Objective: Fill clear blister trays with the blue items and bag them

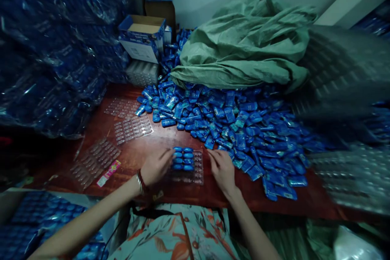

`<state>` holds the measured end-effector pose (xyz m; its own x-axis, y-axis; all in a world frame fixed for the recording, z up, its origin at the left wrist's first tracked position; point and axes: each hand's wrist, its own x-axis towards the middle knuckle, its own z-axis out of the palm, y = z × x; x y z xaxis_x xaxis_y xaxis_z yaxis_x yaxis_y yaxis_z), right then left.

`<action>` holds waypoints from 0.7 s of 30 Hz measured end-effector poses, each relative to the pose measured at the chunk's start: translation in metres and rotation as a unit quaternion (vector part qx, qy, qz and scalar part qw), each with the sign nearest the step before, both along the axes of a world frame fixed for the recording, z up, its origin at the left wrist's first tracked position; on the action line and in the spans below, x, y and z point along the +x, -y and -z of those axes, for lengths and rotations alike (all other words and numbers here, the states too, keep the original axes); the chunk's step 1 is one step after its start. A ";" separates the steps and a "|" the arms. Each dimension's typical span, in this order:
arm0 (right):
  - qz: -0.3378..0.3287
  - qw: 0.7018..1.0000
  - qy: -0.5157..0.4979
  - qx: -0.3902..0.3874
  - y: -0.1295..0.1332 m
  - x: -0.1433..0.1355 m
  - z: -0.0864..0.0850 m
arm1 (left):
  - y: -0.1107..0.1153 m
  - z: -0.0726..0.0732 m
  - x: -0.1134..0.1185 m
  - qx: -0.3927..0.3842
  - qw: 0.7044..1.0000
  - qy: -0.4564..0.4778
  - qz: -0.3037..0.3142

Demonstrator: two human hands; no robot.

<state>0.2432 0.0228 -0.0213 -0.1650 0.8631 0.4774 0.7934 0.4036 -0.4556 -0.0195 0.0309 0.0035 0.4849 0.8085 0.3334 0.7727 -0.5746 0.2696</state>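
Observation:
A clear plastic tray (198, 167) lies on the table in front of me, with several blue packets (183, 159) set in rows in its left and middle part. My left hand (157, 165) is at the tray's left side, its fingers pressed together beside the blue packets; what they hold, if anything, is hidden. Just right of the tray is my right hand (222, 167), thumb and forefinger close together near the edge of the loose pile (237, 122). Whatever may be between those fingers is too small to make out.
Other clear trays (132, 128) and a pink strip (109, 173) lie left on the brown table (131, 170). Behind stand an open box (143, 38) and a green sack (243, 48) on the pile. Wrapped blue packs (55, 48) are stacked left; more trays (356, 174) sit right.

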 end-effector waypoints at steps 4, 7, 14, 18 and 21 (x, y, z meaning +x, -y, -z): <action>0.001 0.986 0.165 -0.020 -0.049 -0.010 0.001 | -0.080 0.004 -0.003 -0.080 0.984 -0.033 -0.153; -0.003 0.964 0.263 -0.045 -0.076 -0.030 0.001 | -0.122 0.012 0.006 -0.135 0.971 -0.079 -0.183; -0.052 0.995 0.078 -0.024 -0.066 -0.005 0.000 | -0.097 0.024 -0.010 -0.165 0.971 -0.028 -0.173; 0.042 0.986 -0.149 -0.056 -0.007 0.020 -0.010 | -0.018 0.019 -0.044 -0.136 0.959 0.115 -0.219; 0.002 0.977 -0.182 -0.113 0.041 0.013 -0.013 | 0.047 0.011 -0.050 -0.122 0.958 0.163 -0.201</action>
